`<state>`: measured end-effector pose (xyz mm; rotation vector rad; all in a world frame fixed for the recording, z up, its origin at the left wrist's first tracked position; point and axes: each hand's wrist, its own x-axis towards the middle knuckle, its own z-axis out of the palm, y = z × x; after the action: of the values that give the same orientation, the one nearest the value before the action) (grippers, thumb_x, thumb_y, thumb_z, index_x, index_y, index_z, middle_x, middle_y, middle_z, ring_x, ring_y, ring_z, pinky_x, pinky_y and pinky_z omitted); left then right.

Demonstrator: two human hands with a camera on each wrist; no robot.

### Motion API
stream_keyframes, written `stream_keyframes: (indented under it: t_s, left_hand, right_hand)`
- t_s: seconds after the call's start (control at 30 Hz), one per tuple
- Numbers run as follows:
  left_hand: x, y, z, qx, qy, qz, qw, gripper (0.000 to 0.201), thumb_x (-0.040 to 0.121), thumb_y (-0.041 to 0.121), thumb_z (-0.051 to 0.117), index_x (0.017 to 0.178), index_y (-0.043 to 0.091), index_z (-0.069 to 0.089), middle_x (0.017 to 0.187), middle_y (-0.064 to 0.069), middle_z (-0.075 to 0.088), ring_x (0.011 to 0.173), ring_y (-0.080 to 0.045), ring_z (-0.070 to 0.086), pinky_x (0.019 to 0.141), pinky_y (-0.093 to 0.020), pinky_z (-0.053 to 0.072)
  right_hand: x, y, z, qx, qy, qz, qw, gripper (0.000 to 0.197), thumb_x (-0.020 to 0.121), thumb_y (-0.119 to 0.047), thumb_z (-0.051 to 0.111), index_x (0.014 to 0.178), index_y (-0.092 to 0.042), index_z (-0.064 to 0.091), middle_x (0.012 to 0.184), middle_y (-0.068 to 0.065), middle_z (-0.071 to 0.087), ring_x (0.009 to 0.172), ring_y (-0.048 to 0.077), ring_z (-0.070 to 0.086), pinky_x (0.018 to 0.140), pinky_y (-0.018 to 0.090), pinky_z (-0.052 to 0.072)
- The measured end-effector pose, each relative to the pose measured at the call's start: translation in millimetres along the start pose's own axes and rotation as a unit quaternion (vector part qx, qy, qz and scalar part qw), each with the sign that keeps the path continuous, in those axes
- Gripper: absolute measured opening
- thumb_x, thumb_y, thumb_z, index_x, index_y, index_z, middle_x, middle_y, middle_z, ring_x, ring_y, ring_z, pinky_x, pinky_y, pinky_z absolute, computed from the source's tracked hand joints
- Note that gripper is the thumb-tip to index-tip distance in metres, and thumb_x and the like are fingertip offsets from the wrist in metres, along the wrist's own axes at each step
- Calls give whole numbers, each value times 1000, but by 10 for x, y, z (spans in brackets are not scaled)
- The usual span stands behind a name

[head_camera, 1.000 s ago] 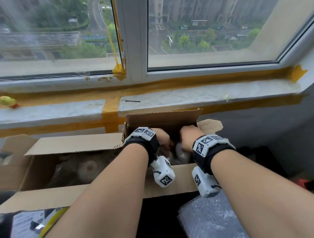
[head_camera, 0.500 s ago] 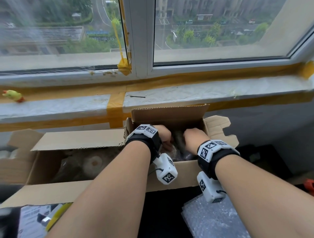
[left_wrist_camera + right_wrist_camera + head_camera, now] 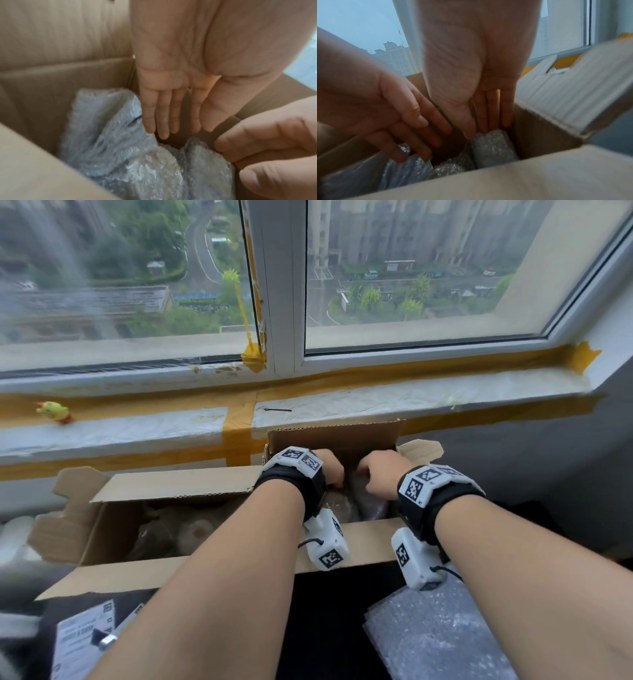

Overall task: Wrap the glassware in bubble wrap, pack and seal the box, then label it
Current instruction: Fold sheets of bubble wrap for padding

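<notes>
An open cardboard box stands under the windowsill with its flaps up. Both hands reach into its right end. My left hand points down with straight fingers, their tips touching a bubble-wrapped bundle. My right hand also has straight fingers, which press on the top of another bubble-wrapped bundle against the box's right wall. Neither hand grips anything. The glass inside the wrap is hidden.
More wrapped bundles lie in the box's left part. A loose sheet of bubble wrap lies near right, and a printed label sheet near left. The taped windowsill runs just behind the box, with a small yellow toy on it.
Both hands stay in the right end of the box and have sunk slightly deeper among the bundles. The head view has drifted a little.
</notes>
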<state>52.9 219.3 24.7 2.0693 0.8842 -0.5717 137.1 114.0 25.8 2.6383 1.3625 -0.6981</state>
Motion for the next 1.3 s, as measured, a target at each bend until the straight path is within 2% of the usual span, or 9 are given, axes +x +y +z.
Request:
stream_keyframes:
  t_s: [0.1,0.33,0.47,0.63,0.73,0.87,1.03,1.17,1.3]
  left_hand:
    - [-198,20,-35,54,32,20,998,34,89,9,58,122,2,64,119,-18,66,98,-28,65,85,-36,52]
    - [-563,41,31,31,119,69,990,10,89,12,59,98,17,58,99,-5,57,88,-21,53,84,-30,49]
    - [-776,113,122,35,148,77,985,30,88,11,60,117,6,68,114,-10,67,103,-23,63,90,-30,50]
    - [-1072,195,266,-8,173,94,980,27,87,9,59,111,3,70,109,-13,70,96,-26,66,85,-33,53]
    - [-1257,266,370,-82,174,100,976,25,80,5,61,101,-1,73,97,-19,72,85,-28,67,82,-38,55]
    - [-1479,384,677,-150,114,104,977,20,76,8,66,90,-4,73,83,-17,73,72,-25,66,80,-36,55]
    - [-1590,458,1254,-182,1,35,983,14,91,6,59,97,-4,66,74,-14,64,54,-16,56,48,-21,47]
    - [-1507,214,1590,-191,-45,-19,980,27,97,4,46,72,11,49,68,-5,44,54,-14,39,49,-20,33]
    - [-1265,-43,1792,-168,50,-37,984,19,88,9,58,99,-2,69,92,-13,72,72,-24,65,65,-26,52]
  right_hand:
    - [-201,-28,-62,-13,31,-8,999,38,79,-16,65,117,-18,67,117,5,67,107,25,62,90,33,51]
    - [-720,-75,-110,7,88,14,996,40,87,-19,59,126,-24,58,122,-1,61,108,22,58,87,33,49]
    - [-1012,-44,-73,34,121,47,991,33,85,-22,60,118,-28,61,116,-2,63,103,23,61,84,33,50]
    - [-1363,62,-63,24,142,56,988,18,84,-25,59,100,-32,65,104,-5,66,99,21,61,86,34,52]
    - [-1570,142,-43,0,149,53,987,7,83,-29,59,77,-31,61,94,-5,66,92,20,62,74,29,49]
    - [-1866,326,89,-3,140,54,989,17,84,-39,60,73,-27,63,88,-2,63,84,21,58,71,28,47]
    - [-2047,686,461,44,115,78,989,29,86,-40,59,62,-25,58,79,-3,65,83,22,61,68,27,43]
    - [-2046,816,881,70,79,92,990,23,88,-37,59,68,-27,60,87,-3,67,86,21,63,70,28,45]
    - [-1946,910,1313,85,23,86,992,12,87,-34,59,81,-25,63,97,0,69,93,22,63,75,29,48]
